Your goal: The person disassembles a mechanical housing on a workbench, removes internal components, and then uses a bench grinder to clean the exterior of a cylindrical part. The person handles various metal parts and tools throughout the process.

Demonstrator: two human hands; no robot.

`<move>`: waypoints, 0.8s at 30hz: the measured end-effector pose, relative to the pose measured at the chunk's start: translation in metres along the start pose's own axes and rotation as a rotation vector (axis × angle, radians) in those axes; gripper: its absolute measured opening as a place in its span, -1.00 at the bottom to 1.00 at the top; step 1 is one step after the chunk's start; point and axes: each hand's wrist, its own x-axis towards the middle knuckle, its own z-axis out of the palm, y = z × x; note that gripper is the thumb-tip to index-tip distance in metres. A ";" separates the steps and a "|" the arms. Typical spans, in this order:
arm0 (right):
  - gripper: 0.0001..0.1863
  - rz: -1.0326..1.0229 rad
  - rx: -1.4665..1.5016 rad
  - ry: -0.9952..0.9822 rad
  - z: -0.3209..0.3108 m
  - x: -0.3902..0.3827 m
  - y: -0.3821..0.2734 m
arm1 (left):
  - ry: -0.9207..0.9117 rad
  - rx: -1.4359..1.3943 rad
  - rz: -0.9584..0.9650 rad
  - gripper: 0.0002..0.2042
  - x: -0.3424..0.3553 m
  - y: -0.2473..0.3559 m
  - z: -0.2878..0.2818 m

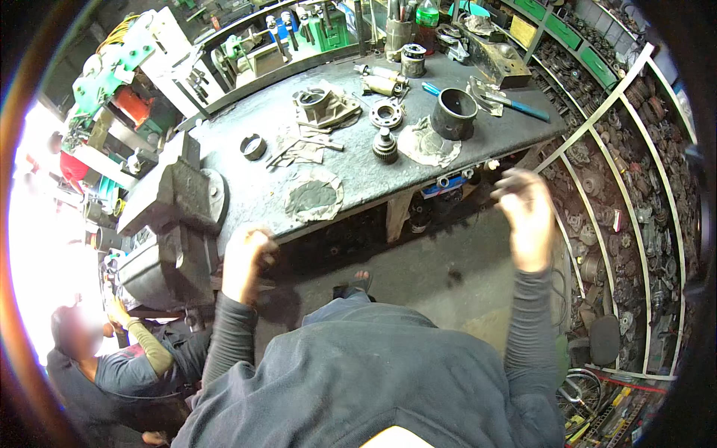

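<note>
My left hand point(252, 252) hangs at the bench's front edge near the vise, its fingers curled in; whatever they may hold is hidden. My right hand point(529, 213) is raised off the bench's right front corner, slightly blurred, with fingers bent and apart and nothing visible in them. Between them on the dark workbench point(246, 196) lie a flat ring-shaped cloth or gasket point(334, 196), a small toothed gear point(385, 146) and a dark metal cylinder point(454, 114) standing on a rag point(420, 143). Neither hand touches these parts.
A large bench vise point(168, 194) stands at left, with a metal ring point(253, 146) beside it. Farther back are a metal housing point(320, 104), a bearing-like ring point(386, 113) and a blue-handled tool point(515, 106). Parts racks point(635, 179) line the right; another person point(127, 366) sits lower left.
</note>
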 end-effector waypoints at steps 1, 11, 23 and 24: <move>-0.67 0.108 -0.039 -0.017 0.005 0.004 0.037 | -0.100 0.098 -0.120 -0.76 0.005 -0.026 0.021; -0.43 -0.078 -0.667 -0.486 0.109 0.206 0.146 | -0.520 0.250 -0.109 -0.65 0.109 -0.060 0.073; -0.10 -0.282 -1.322 -1.051 0.184 0.290 0.221 | -0.046 0.204 -0.159 -0.66 0.153 -0.067 0.013; -0.09 -0.293 -1.332 -1.052 0.186 0.293 0.224 | -0.031 0.192 -0.173 -0.66 0.151 -0.073 0.014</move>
